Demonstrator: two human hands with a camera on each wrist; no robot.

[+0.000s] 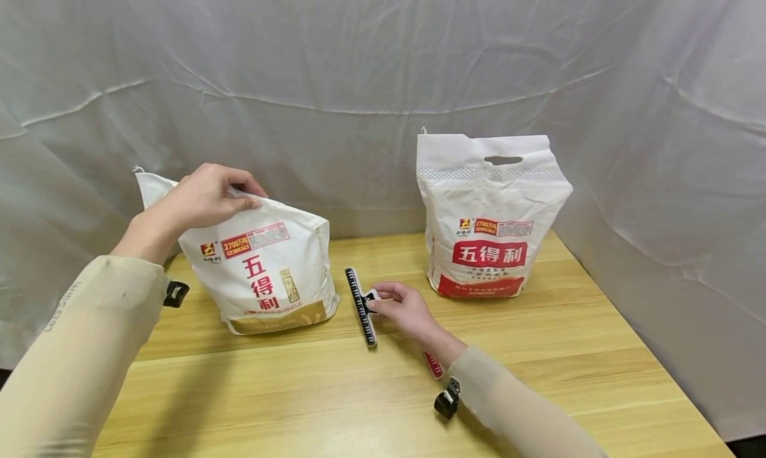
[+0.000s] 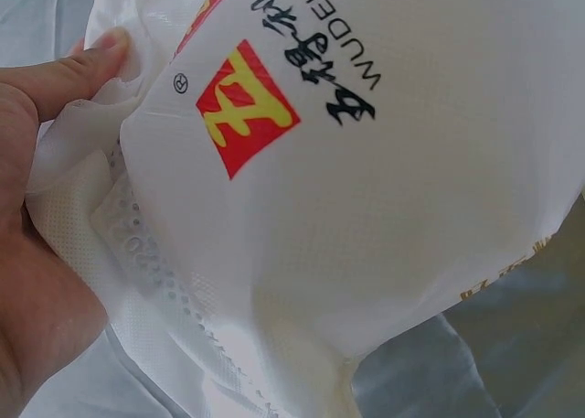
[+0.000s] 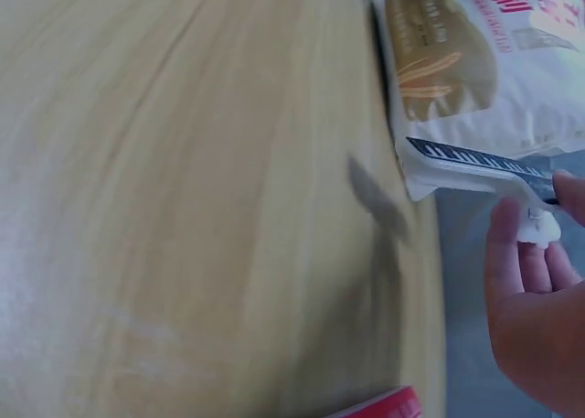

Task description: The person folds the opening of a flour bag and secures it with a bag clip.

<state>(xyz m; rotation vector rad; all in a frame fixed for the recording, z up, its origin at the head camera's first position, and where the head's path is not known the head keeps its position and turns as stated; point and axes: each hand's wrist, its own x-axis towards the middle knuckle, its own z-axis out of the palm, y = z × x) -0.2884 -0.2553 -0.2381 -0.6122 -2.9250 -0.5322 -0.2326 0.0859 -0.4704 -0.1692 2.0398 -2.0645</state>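
Note:
At the left of the head view stands a white flour bag (image 1: 269,265) with red lettering and a gold band at its base. My left hand (image 1: 206,195) grips its folded top edge, thumb in front; in the left wrist view the thumb presses into the bunched white fabric (image 2: 73,176). Between the two bags, my right hand (image 1: 407,312) pinches a black-and-white bag clip (image 1: 362,308) by its handle. In the right wrist view the clip (image 3: 475,162) is above the wooden surface, its long toothed bar pointing toward the gold-banded bag.
A second flour bag (image 1: 491,225) with a red label and a cut-out handle stands upright at the right. A red clip (image 1: 433,365) lies on the wooden table (image 1: 335,398), partly hidden under my right wrist. Grey cloth (image 1: 359,59) hangs behind the table.

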